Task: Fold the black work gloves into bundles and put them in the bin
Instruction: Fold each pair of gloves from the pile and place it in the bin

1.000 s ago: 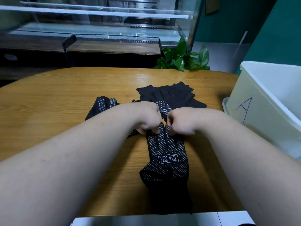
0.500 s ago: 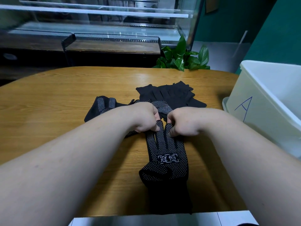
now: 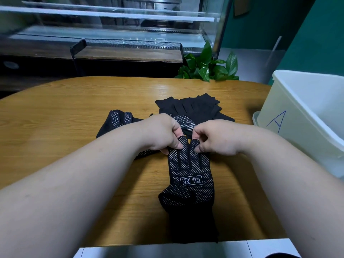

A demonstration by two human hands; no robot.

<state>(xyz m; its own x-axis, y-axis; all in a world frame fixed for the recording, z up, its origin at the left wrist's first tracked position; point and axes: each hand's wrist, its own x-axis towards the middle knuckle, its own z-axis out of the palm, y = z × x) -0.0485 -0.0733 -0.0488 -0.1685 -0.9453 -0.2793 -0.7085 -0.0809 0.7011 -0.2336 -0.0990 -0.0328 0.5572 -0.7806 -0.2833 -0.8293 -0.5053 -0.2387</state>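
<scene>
Head view shows me a dotted black glove (image 3: pixel 188 174) lying flat on the wooden table (image 3: pixel 65 112), printed side up, cuff at the near edge. I see the left hand (image 3: pixel 162 135) and right hand (image 3: pixel 216 138) side by side at its far end, each with curled fingers pinching the glove's fingertips. Just beyond lies a pile of black gloves (image 3: pixel 195 108), and a second dotted glove (image 3: pixel 119 120) is partly under the left forearm. A white bin (image 3: pixel 301 116) marked with a blue A stands to the right.
</scene>
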